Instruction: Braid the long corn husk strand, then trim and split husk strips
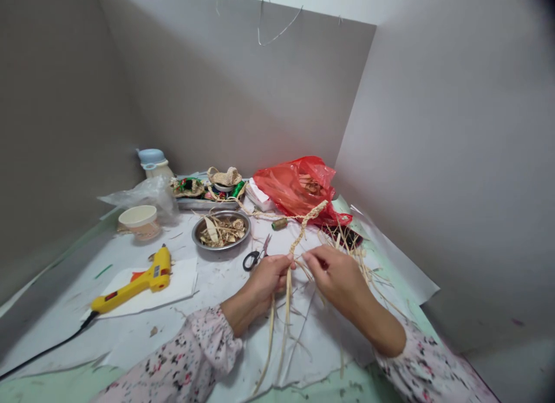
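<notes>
A pale straw braid [302, 232] rises away from my hands, its plaited end slanting up toward the red bag. My left hand [273, 276] pinches the braid at its lower end, where loose strands [287, 316] hang down over the table. Just to the right, my right hand [329, 270] has its thumb and forefinger closed on a thin straw strand leading off the braid. Black-handled scissors [255, 258] lie just beyond my left hand. A small spool of thread [280, 224] rests behind them.
A metal bowl [196, 239] holds straw scraps. On the left lies a yellow glue gun [134, 290] with its cord, on white paper. Behind are a cream cup [139, 222], a tray [206, 205] of woven pieces and a red plastic bag [281, 183]. Loose straw [368, 270] spreads at right.
</notes>
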The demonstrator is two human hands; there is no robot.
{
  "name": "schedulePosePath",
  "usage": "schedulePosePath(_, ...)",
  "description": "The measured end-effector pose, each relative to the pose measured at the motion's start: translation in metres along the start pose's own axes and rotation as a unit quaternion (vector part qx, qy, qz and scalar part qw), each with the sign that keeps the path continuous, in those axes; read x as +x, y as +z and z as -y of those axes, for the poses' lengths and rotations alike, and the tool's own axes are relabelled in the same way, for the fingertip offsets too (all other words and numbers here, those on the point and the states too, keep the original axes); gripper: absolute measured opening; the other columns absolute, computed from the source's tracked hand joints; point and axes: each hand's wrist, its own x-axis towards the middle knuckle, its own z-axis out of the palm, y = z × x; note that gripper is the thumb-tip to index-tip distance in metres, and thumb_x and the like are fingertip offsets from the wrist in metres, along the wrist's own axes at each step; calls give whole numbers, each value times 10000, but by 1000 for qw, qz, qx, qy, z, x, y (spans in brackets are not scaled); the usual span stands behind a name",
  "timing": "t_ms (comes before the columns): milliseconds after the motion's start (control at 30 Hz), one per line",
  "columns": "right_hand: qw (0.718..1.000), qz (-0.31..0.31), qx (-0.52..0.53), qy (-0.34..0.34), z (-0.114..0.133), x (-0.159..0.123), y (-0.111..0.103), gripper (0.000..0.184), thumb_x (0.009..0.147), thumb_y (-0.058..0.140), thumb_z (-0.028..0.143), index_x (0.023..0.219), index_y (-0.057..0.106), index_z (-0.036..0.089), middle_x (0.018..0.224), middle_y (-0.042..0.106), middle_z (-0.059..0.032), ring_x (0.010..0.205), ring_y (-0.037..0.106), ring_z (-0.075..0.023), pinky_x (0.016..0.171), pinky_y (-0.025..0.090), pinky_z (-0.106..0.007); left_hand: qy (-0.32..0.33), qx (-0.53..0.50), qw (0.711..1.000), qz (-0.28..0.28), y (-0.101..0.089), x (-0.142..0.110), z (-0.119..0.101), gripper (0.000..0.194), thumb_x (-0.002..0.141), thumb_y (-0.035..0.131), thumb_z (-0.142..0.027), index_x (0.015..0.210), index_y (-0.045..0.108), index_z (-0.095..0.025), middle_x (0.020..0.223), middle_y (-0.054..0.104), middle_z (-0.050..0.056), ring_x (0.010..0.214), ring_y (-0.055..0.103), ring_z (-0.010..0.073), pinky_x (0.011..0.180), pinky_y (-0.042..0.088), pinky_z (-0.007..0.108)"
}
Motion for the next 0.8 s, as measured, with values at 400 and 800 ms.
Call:
schedulePosePath(400, 724, 244, 582, 278, -34, 7, 36, 281, 810, 656, 391, 783, 661, 112, 712, 646, -59, 603, 602, -112, 616, 496, -231, -9, 34, 998, 50, 7, -3, -1, 328, 727, 633, -439, 672, 538, -130, 562, 504, -20, 393, 302, 24, 400, 116, 198)
schedulePosePath(800, 755, 241, 553, 257, -43, 11, 32, 287, 702, 748, 379, 686, 629, 118, 595, 539, 29, 395, 267, -5, 368, 121, -181, 8, 127, 990, 60, 3, -5, 2, 368, 777, 556, -499, 747, 596, -135, 494, 369, -71, 412, 153, 56, 423, 67, 252)
